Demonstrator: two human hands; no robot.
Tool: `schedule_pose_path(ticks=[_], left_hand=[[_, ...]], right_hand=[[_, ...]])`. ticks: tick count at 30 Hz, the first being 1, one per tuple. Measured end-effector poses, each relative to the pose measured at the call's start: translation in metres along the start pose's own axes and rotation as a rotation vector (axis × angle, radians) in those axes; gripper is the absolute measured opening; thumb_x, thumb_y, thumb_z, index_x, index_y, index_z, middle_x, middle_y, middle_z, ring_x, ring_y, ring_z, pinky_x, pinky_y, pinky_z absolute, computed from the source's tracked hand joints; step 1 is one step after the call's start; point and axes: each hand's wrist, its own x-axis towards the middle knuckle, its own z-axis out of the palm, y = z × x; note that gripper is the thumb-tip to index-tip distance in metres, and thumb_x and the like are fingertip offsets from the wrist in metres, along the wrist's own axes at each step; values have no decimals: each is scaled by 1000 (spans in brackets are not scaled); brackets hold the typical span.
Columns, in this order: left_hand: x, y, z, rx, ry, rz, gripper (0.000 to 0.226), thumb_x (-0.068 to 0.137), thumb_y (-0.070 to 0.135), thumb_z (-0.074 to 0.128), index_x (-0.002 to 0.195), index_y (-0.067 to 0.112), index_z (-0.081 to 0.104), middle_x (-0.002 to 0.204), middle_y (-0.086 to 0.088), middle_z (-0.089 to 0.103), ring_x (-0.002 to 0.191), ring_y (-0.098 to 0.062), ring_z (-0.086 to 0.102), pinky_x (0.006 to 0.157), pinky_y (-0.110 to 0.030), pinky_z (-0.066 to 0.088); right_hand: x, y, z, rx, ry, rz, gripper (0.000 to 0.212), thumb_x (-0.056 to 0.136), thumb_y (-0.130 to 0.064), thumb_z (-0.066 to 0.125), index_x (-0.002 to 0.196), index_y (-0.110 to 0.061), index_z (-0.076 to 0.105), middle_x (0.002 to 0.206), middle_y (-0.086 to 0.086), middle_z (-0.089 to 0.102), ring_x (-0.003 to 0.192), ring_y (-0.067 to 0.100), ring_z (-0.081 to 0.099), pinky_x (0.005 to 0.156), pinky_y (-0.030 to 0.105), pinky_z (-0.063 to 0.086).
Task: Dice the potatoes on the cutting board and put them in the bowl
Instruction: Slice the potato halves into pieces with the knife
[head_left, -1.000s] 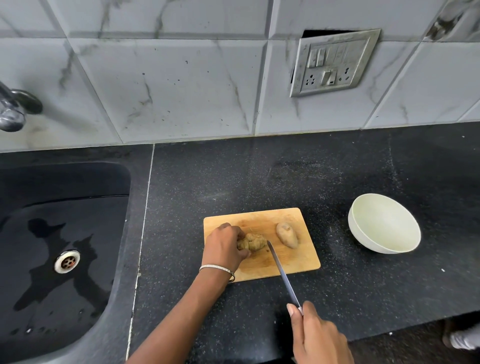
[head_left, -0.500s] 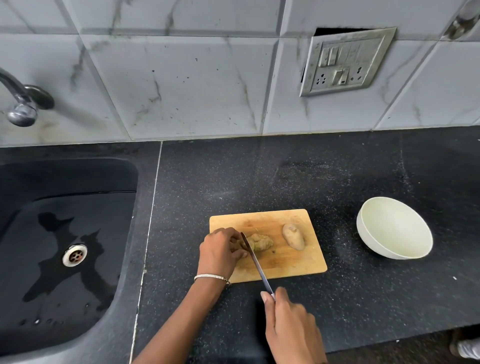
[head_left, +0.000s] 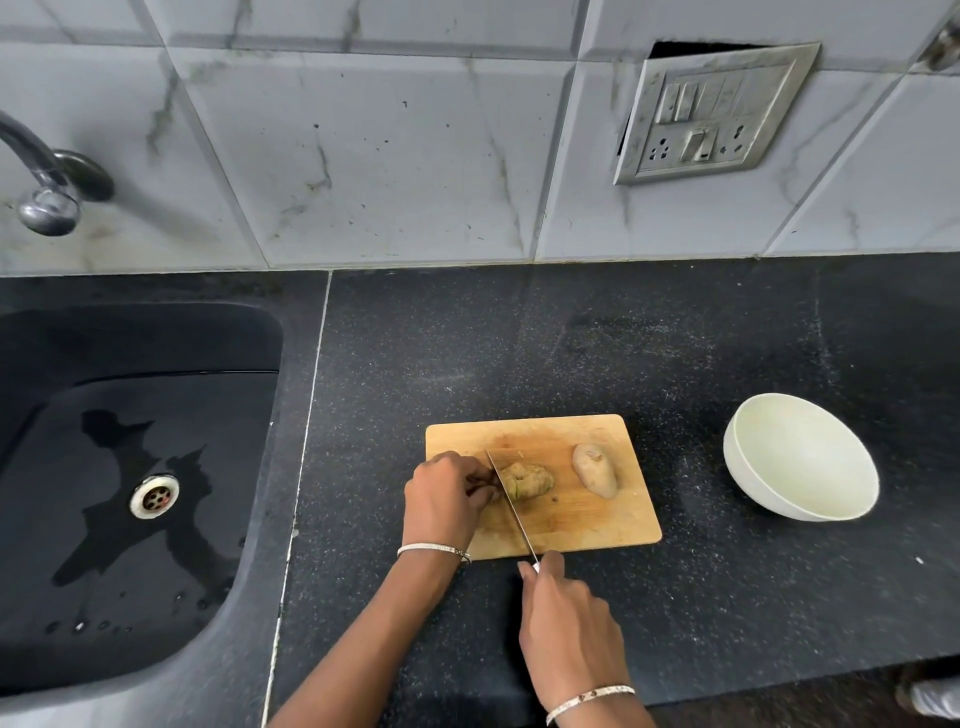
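A wooden cutting board (head_left: 582, 525) lies on the black counter. Two potatoes are on it: a lumpy one (head_left: 527, 480) in the middle and a smoother whole one (head_left: 595, 469) to its right. My left hand (head_left: 444, 499) grips the left end of the lumpy potato with curled fingers. My right hand (head_left: 563, 616) holds the handle of a knife (head_left: 509, 506). Its blade lies across the potato's left end, right beside my left fingers. A white bowl (head_left: 800, 457) stands on the counter to the right of the board, with nothing in it.
A black sink (head_left: 130, 478) with a metal drain and wet patches fills the left side, and a tap (head_left: 47, 176) hangs over it. The tiled wall behind carries a switch and socket plate (head_left: 714, 111). The counter's front edge runs close behind my right wrist.
The knife has swung left and forward, from lying right of the lumpy potato to crossing its left end. My right hand followed it toward the board. My left hand kept its grip.
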Motion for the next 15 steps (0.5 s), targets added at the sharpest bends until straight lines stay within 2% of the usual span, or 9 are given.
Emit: schedule_pose_path(ticks=[15], left_hand=[[3, 0, 3, -40, -6, -40, 12, 74, 20, 80, 85, 24, 77, 87, 8, 72, 81, -13, 66, 77, -31, 53]], right_hand=[[11, -6, -1, -13, -21, 22, 33, 105, -39, 22, 121, -18, 42, 109, 4, 67, 103, 27, 65, 73, 35, 51]])
